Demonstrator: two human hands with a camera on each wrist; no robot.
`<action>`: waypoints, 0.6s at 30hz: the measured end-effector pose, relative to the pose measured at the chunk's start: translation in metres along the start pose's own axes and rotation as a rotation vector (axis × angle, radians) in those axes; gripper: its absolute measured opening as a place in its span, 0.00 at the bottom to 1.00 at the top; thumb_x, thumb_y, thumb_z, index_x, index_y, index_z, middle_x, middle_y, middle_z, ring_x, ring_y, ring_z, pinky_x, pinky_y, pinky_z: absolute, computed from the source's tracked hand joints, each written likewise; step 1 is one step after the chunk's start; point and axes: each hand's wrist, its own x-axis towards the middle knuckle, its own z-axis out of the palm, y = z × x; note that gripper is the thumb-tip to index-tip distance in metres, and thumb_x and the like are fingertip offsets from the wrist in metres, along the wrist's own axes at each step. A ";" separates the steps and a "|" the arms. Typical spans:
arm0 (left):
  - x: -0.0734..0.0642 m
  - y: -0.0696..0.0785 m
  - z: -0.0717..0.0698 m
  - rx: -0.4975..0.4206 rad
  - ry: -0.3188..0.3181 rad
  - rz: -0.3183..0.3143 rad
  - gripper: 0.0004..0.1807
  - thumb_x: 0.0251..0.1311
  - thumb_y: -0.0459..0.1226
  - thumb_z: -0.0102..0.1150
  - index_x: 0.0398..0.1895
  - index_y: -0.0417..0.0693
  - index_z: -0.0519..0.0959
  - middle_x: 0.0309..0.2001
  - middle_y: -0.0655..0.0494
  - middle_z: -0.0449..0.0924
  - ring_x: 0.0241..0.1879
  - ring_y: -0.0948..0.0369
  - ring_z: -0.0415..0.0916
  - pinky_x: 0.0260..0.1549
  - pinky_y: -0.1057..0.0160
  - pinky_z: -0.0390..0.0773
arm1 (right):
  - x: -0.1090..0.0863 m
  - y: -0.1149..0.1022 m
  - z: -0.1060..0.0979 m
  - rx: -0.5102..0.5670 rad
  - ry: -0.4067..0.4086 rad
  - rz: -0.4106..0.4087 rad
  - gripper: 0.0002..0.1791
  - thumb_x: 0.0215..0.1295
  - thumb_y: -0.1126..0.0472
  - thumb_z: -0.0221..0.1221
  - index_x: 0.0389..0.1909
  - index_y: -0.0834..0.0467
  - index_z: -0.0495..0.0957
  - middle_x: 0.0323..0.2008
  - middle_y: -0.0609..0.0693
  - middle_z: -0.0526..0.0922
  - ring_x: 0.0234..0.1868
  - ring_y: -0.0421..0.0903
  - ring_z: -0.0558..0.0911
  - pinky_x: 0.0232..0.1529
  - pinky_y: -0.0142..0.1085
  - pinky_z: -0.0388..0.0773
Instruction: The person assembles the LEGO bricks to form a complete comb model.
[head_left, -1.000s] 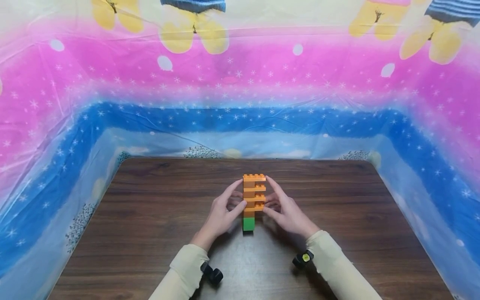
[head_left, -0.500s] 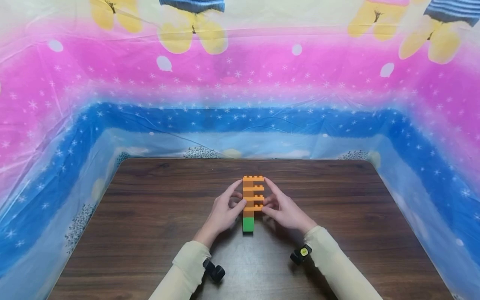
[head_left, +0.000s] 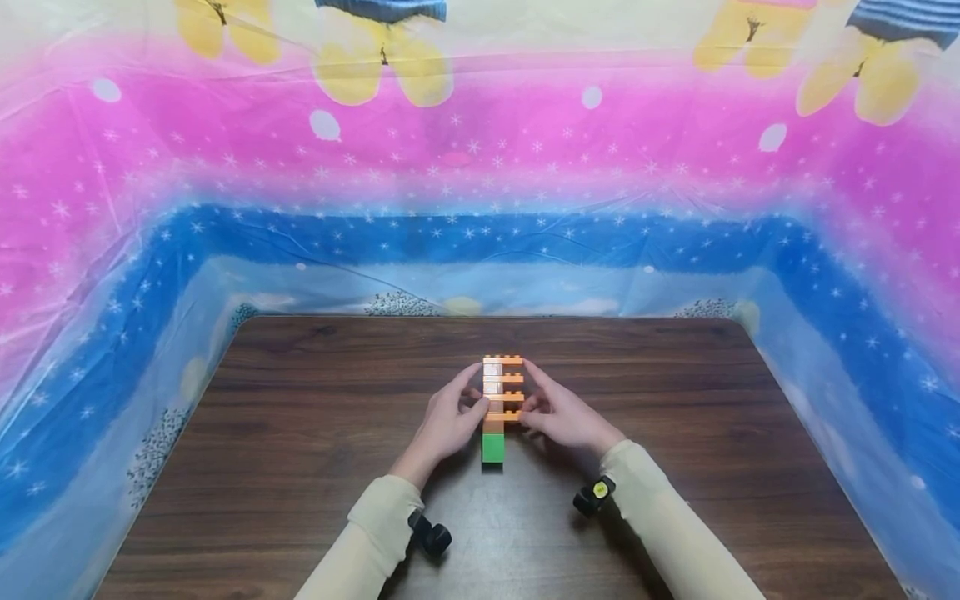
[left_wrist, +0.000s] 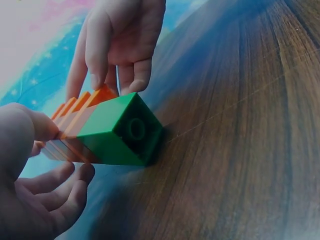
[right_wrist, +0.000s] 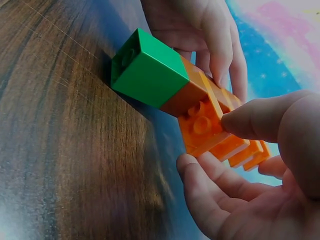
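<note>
A comb-shaped stack of toy building bricks [head_left: 492, 421] is held between both hands near the middle of the table. Its end brick is green [head_left: 492, 448]; beyond it, brownish-orange blocks alternate with longer bright orange pieces [right_wrist: 200, 125] that jut toward the right. My left hand [head_left: 444, 421] grips the stack's left side, thumb near the middle and index finger at the far end. My right hand [head_left: 570, 412] holds the jutting orange ends between thumb and fingers. In the left wrist view, the hollow underside of the green brick shows close over the wood.
The dark wooden table [head_left: 300, 367] spreads around both hands. A printed cloth [head_left: 480, 242] in pink and blue hangs along its back and sides. Small black cameras [head_left: 431, 533] are strapped at both wrists.
The stack has shifted slightly left and tipped a little, with its far end lower in the view and glare now on its face. The right hand has moved left with it.
</note>
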 end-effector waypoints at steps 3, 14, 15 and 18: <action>0.001 0.000 0.001 0.031 0.002 -0.028 0.33 0.72 0.39 0.60 0.79 0.53 0.67 0.48 0.48 0.84 0.32 0.61 0.80 0.36 0.58 0.80 | 0.002 -0.002 0.001 0.007 -0.016 0.006 0.51 0.74 0.63 0.61 0.87 0.49 0.39 0.40 0.52 0.85 0.40 0.50 0.85 0.41 0.44 0.84; 0.003 0.000 0.005 0.059 -0.039 -0.101 0.33 0.72 0.38 0.59 0.80 0.52 0.66 0.49 0.50 0.83 0.46 0.56 0.79 0.43 0.53 0.80 | 0.005 0.000 0.006 -0.069 -0.017 0.015 0.47 0.74 0.63 0.59 0.86 0.54 0.43 0.42 0.50 0.84 0.37 0.48 0.84 0.36 0.42 0.83; 0.003 0.000 0.005 0.059 -0.043 -0.098 0.34 0.72 0.37 0.60 0.80 0.52 0.66 0.49 0.49 0.83 0.47 0.55 0.79 0.44 0.52 0.80 | 0.006 0.000 0.006 -0.075 -0.014 0.017 0.47 0.74 0.63 0.59 0.86 0.54 0.43 0.42 0.50 0.84 0.37 0.48 0.84 0.36 0.41 0.83; 0.003 0.001 0.005 0.072 -0.052 -0.101 0.35 0.71 0.37 0.59 0.80 0.49 0.65 0.50 0.48 0.83 0.46 0.55 0.80 0.45 0.52 0.81 | 0.006 0.000 0.007 -0.089 -0.005 0.024 0.46 0.74 0.63 0.59 0.86 0.55 0.45 0.42 0.50 0.83 0.36 0.47 0.83 0.35 0.42 0.82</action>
